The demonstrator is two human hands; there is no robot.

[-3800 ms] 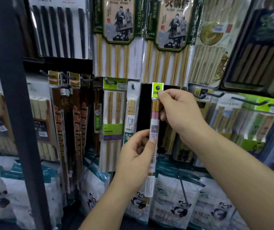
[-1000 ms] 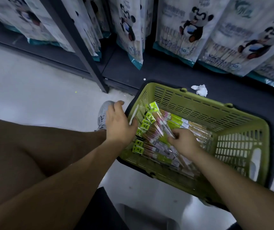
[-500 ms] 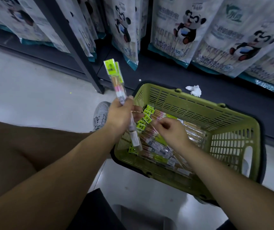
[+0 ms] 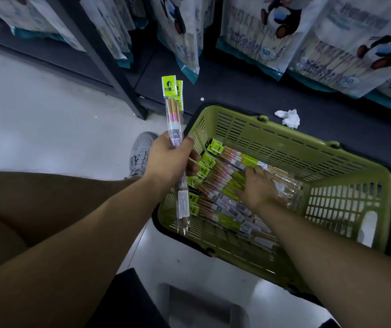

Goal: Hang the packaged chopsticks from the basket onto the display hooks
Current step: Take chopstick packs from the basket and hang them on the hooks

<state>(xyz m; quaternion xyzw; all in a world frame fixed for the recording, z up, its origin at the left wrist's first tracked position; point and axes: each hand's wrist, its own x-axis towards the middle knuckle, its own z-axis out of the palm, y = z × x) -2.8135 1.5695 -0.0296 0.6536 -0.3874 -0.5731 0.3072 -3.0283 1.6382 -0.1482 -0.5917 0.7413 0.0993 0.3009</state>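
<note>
A green plastic basket (image 4: 345, 176) stands on the floor before the shelf, with several packaged chopsticks (image 4: 227, 192) lying in it, their yellow-green header cards toward the left. My left hand (image 4: 169, 162) grips two chopstick packs (image 4: 174, 114) upright beside the basket's left rim, header cards on top. My right hand (image 4: 258, 188) reaches down into the basket and lies on the pile, fingers spread over the packs. No display hooks are in view.
Large white bags with panda prints (image 4: 345, 39) hang over the dark bottom shelf (image 4: 237, 88). A crumpled white tissue (image 4: 289, 117) lies on that shelf behind the basket. A dark shelf upright (image 4: 109, 74) rises at the left. My grey shoe (image 4: 140, 150) rests by the basket.
My view dropped from the hooks to the floor basket. My left hand lifted packs out and holds them upright; my right hand moved deeper into the pile.
</note>
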